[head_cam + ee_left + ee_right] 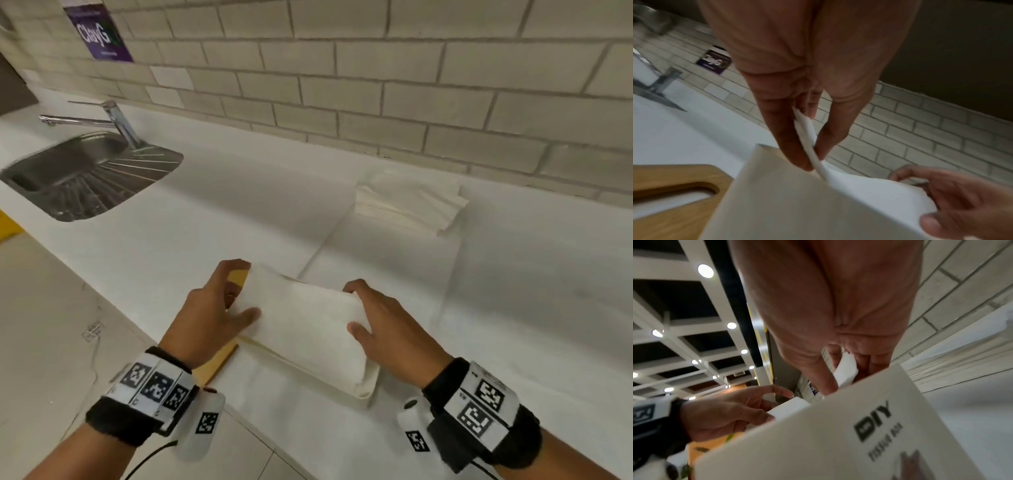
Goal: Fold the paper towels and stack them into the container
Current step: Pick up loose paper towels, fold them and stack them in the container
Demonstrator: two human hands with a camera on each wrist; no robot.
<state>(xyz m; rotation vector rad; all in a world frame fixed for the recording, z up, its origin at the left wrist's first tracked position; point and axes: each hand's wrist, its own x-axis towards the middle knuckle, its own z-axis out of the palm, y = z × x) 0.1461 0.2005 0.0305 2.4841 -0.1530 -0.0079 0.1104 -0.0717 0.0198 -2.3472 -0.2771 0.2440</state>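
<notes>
A folded white paper towel (301, 315) is stretched between my two hands just above the white container (371, 378) at the counter's front edge. My left hand (241, 291) pinches its left end between thumb and fingers; the left wrist view shows that hand (813, 160) nipping the towel's edge (807, 134). My right hand (354, 306) grips the right end, and in the right wrist view it (849, 379) clamps a towel corner (845, 371) over the container wall (818, 443) printed "DIY". The container's inside is hidden by the towel.
A stack of paper towels (407, 205) lies at the back of the white counter (239, 205) near the tiled wall. A wooden lid (219, 363) with a slot lies left of the container. A steel sink (85, 174) and tap (116, 120) are far left.
</notes>
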